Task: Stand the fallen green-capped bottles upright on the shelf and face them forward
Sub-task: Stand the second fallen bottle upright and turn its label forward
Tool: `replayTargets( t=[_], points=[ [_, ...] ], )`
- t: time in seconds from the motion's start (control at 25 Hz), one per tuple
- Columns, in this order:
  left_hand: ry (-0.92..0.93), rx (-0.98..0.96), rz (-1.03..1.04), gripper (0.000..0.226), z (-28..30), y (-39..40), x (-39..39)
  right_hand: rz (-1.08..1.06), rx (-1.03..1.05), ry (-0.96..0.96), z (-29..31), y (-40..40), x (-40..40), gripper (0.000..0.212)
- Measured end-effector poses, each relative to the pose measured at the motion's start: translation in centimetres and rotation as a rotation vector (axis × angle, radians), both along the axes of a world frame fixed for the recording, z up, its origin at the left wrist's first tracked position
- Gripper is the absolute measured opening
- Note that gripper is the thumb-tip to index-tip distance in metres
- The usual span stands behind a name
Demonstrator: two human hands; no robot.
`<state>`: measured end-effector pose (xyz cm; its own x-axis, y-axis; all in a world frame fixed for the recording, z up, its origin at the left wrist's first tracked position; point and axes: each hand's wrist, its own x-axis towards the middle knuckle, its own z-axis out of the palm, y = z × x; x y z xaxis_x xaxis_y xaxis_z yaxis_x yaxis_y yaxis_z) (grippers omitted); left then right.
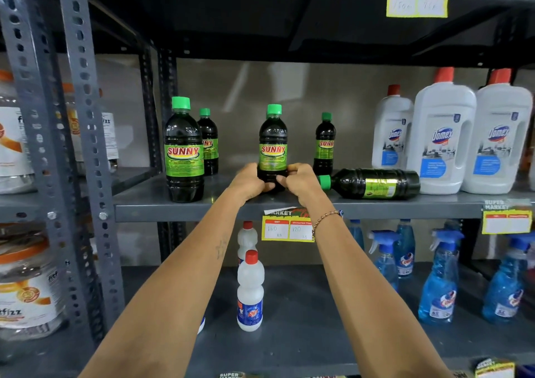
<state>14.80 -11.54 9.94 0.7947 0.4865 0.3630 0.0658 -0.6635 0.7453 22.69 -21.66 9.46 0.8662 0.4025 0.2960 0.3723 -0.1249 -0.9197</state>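
A dark green-capped Sunny bottle [272,143] stands upright at the middle of the grey shelf [179,211], label to the front. My left hand [249,181] and my right hand [299,178] both grip its base. One green-capped bottle [372,183] lies on its side just right of my right hand, cap pointing left. Three more stand upright: a front one at the left [183,152], one behind it [209,143], and one at the back right of centre [324,144].
Three white Domex bottles with red caps [443,137] stand right of the fallen bottle. The shelf below holds white Rin bottles [250,291] and blue spray bottles [440,279]. Slotted grey uprights [84,146] stand at the left, with jars beyond them. A yellow price tag [286,227] hangs on the shelf's front edge.
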Motion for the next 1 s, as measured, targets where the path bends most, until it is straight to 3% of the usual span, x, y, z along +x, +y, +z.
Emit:
replayTargets(
  t=[0.24,1.0],
  points=[
    [-0.001,0.136,0.079,0.040,0.1,-1.1,-0.9,-0.001,-0.006,0.026,0.2,-0.3,-0.2,0.033],
    [-0.077,0.086,0.032,0.058,-0.6,-3.4,-5.6,0.072,-0.020,0.013,0.3,-4.4,-4.0,0.030]
  ],
)
